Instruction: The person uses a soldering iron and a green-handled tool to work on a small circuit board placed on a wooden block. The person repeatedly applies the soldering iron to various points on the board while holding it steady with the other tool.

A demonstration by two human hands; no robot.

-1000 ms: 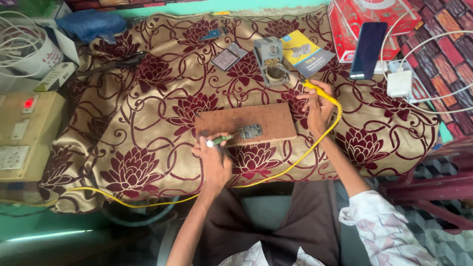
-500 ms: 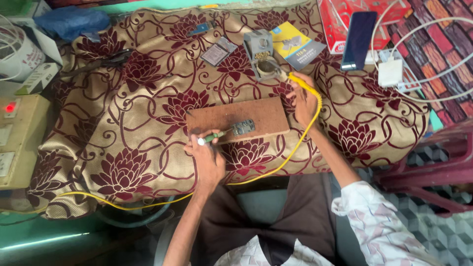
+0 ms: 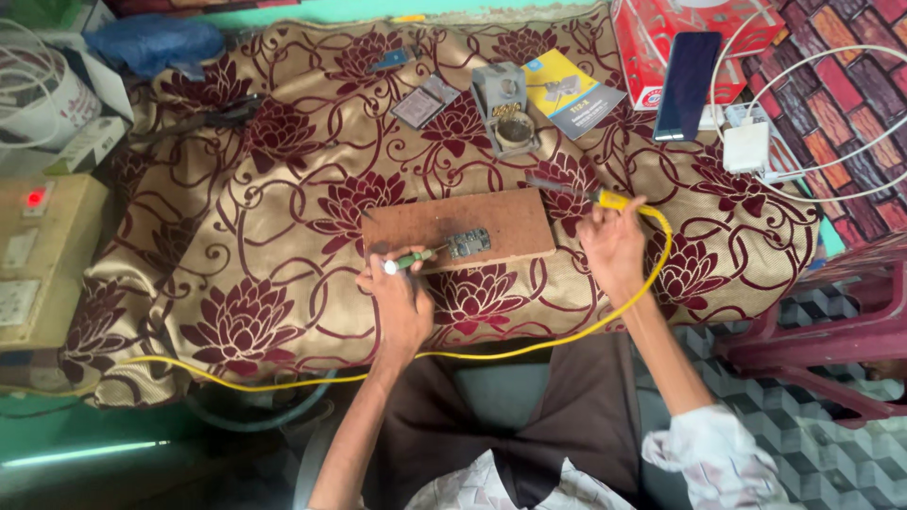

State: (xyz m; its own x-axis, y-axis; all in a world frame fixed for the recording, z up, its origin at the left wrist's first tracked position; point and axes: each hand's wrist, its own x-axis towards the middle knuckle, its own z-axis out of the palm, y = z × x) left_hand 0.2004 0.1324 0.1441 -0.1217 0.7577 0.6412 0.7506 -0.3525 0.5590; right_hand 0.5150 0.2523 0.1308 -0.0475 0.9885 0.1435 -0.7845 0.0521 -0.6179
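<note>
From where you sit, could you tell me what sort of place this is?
Probably a home electronics repair bench: a cloth-covered table, the right hand holding a yellow-corded soldering iron, and a small circuit board on a wooden block.

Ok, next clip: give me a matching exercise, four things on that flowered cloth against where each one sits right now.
Things:
1. small green circuit board
2. yellow-handled soldering iron
3. dark flat phone
4. green-handled thin tool

Places:
A. in the left hand, tip toward the board
B. leaning on the red and white box, far right corner
C. in the right hand, off the plank's right end
D. on the brown wooden plank

Pairs: 1-D, 2-C, 3-B, 4-A
</note>
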